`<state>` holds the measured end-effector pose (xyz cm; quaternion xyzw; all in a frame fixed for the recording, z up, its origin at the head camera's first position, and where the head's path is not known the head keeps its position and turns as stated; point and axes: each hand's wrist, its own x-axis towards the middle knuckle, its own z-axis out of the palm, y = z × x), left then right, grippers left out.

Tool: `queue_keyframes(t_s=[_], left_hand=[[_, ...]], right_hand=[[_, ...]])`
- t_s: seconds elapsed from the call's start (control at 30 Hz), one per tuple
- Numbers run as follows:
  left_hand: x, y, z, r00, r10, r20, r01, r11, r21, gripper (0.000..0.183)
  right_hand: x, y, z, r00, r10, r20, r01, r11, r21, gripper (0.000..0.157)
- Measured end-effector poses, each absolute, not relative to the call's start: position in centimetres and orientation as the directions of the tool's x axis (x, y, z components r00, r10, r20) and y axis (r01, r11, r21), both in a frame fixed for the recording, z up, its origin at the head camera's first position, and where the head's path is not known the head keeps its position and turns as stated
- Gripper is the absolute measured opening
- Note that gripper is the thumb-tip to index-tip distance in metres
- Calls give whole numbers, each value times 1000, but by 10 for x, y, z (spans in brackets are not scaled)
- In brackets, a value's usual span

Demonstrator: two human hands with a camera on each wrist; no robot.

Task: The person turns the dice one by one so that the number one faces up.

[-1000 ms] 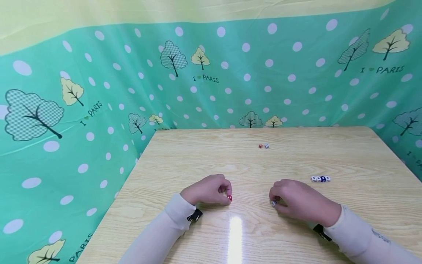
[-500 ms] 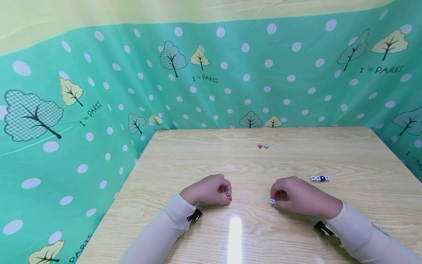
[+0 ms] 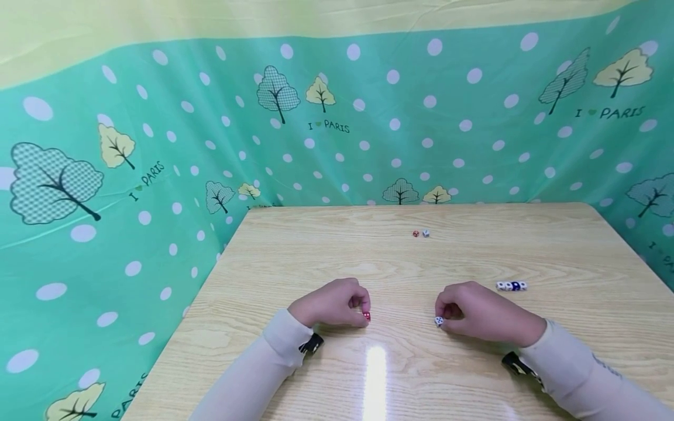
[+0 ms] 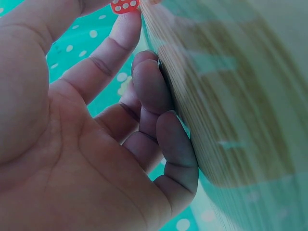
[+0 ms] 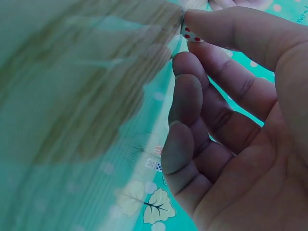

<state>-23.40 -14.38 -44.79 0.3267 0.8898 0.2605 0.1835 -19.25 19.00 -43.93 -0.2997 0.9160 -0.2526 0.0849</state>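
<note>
Near the middle of the wooden table, my left hand (image 3: pixel 337 302) pinches a red die (image 3: pixel 367 316) between thumb and index finger. In the left wrist view that red die (image 4: pixel 125 5) shows white dots at the top edge, partly cut off. My right hand (image 3: pixel 481 314) pinches a white die (image 3: pixel 439 321) at the tabletop, a little to the right. The right wrist view shows the white die (image 5: pixel 190 34) with red dots on one face, between thumb and index fingertip. The other fingers of both hands are curled down to the table.
A row of several dice (image 3: pixel 511 286), white with one dark blue, lies beyond my right hand. Farther back sit a small red die (image 3: pixel 416 233) and a white die (image 3: pixel 426 233), side by side. A green patterned cloth (image 3: pixel 368 134) hangs behind the table (image 3: pixel 316 245).
My right hand has turned the white die, so a different face shows, and shifted slightly. The left hand with the red die has stayed in place.
</note>
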Motion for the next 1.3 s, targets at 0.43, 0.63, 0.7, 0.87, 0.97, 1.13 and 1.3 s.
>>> queue_keyframes(t_s=[0.43,0.63,0.7,0.87,0.97,1.13,1.3], left_hand=[[-233,-146,-448,-720,673,-167,469,650,597,15],[-232,-143,-453,-703,690,-171,472,633,613,15],[-232,-143,-453,-702,692,-168,478,633,609,14],[-233,-144,-451,-715,680,-161,488,651,582,16],[-235,-145,-451,-717,679,-157,493,654,573,16],[-234,-146,-450,-720,676,-160,490,657,572,16],[-234,-145,-449,-720,676,-156,492,656,572,16]], right_hand=[[-193,188,-439,-811,-586,-6,-522,727,-447,17],[-185,188,-438,-822,-570,-16,-512,749,-421,18],[-182,187,-438,-828,-561,-13,-510,762,-400,18],[-179,183,-435,-826,-561,47,-546,778,-311,18],[-178,178,-433,-812,-575,101,-581,781,-227,18],[-173,172,-433,-759,-626,179,-648,752,-116,20],[-172,171,-436,-742,-642,195,-665,742,-86,18]])
